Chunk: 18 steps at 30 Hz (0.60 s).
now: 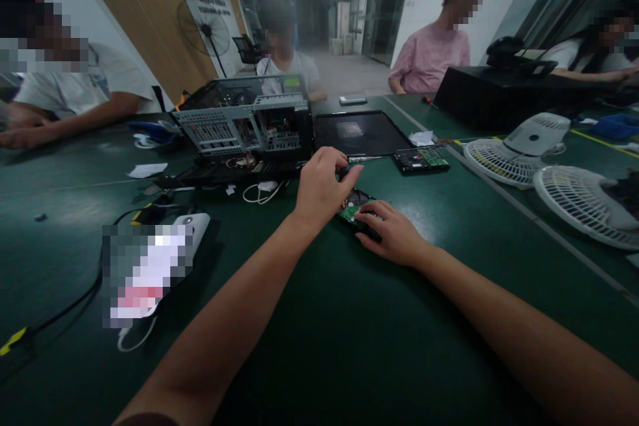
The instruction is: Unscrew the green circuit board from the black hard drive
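A hard drive (353, 201) with a green circuit board lies on the green table in front of me. My right hand (392, 233) grips its near right side, with the fingers over the board and the thumb along the lower edge. Above its far left end, my left hand (322, 186) is closed in a pinch. Something dark shows between those fingertips, too small and covered to name. A second hard drive (422, 159), circuit board up, rests farther back to the right.
An opened computer case (244, 123) stands at the back left, beside a black side panel (367, 133). Left of my arm is a phone (198, 229) with a white cable. White fans (529, 140) and a black box (474, 96) occupy the right. Several people sit around the table.
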Motion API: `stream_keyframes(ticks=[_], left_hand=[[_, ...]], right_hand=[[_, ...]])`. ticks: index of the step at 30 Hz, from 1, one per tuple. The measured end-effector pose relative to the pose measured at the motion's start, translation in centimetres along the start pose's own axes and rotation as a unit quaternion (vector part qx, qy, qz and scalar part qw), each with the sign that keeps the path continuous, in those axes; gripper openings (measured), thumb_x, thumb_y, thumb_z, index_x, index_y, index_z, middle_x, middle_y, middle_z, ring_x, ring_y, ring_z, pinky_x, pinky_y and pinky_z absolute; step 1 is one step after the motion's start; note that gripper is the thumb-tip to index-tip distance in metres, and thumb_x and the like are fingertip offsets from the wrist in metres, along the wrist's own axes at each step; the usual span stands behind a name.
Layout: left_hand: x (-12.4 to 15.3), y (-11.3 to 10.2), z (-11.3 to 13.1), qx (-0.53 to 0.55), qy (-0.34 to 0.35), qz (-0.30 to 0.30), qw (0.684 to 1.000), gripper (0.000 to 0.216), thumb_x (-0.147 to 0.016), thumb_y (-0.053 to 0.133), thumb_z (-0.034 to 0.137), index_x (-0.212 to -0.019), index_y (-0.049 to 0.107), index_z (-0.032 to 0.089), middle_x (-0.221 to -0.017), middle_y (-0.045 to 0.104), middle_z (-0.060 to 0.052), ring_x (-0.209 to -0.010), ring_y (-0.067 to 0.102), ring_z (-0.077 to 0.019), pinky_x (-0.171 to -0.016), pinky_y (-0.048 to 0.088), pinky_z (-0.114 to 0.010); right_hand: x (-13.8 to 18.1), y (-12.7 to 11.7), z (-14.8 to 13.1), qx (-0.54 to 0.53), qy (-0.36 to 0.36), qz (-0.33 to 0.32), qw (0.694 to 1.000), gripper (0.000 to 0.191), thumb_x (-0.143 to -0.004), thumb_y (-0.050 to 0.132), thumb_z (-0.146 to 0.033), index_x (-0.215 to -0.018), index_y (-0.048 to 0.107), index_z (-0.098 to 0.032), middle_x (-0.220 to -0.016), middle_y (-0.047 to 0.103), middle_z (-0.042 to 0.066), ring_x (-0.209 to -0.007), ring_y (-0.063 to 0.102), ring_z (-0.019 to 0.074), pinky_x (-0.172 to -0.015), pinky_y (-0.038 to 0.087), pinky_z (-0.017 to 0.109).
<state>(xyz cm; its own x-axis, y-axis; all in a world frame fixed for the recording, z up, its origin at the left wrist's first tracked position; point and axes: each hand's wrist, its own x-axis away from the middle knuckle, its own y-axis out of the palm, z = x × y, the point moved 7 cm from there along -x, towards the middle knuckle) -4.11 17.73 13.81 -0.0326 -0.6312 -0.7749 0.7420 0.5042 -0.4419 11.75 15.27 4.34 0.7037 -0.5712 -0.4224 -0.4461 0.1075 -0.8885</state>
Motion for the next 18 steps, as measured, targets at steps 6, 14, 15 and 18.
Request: stream_keyframes(ticks=[6, 14, 15, 18], left_hand=[[-0.21, 0.04, 0.07, -0.033, 0.011, -0.006, 0.999, 0.013, -0.091, 0.059, 0.013, -0.083, 0.053, 0.022, -0.095, 0.065, -0.005, -0.092, 0.063, -0.0191, -0.081, 0.053, -0.034], [-0.25, -0.33, 0.48, -0.083, 0.029, -0.01, 0.996, 0.009, -0.095, 0.061, 0.019, -0.088, 0.064, 0.023, -0.098, 0.065, -0.006, -0.098, 0.061, -0.0233, -0.089, 0.051, -0.039], [-0.24, -0.35, 0.46, -0.081, 0.029, -0.01, 0.996, 0.008, -0.095, 0.061, 0.02, -0.089, 0.066, 0.023, -0.099, 0.065, -0.006, -0.098, 0.061, -0.0234, -0.089, 0.051, -0.039], [-0.27, -0.18, 0.45, -0.066, 0.028, -0.029, 0.997, 0.009, -0.097, 0.06, 0.019, -0.094, 0.068, 0.023, -0.1, 0.065, -0.006, -0.095, 0.062, -0.0217, -0.087, 0.052, -0.038]], right_hand=[[-0.01, 0.0, 0.05, -0.005, 0.002, 0.001, 1.0, 0.035, -0.095, 0.06, -0.036, -0.127, 0.063, -0.021, -0.125, 0.061, 0.015, -0.117, 0.059, 0.0314, -0.098, 0.055, 0.054], [0.04, 0.11, 0.07, -0.003, -0.001, 0.006, 1.0, 0.034, -0.096, 0.06, -0.035, -0.127, 0.063, -0.021, -0.125, 0.061, 0.015, -0.118, 0.058, 0.0307, -0.1, 0.054, 0.054], [0.04, 0.14, 0.08, -0.002, -0.001, 0.004, 1.0, 0.034, -0.096, 0.059, -0.035, -0.127, 0.062, -0.021, -0.125, 0.061, 0.014, -0.118, 0.058, 0.0305, -0.1, 0.054, 0.054], [0.0, 0.19, 0.05, 0.005, -0.001, -0.002, 1.0, 0.034, -0.097, 0.058, -0.036, -0.127, 0.062, -0.02, -0.126, 0.061, 0.015, -0.118, 0.058, 0.0305, -0.1, 0.054, 0.053]])
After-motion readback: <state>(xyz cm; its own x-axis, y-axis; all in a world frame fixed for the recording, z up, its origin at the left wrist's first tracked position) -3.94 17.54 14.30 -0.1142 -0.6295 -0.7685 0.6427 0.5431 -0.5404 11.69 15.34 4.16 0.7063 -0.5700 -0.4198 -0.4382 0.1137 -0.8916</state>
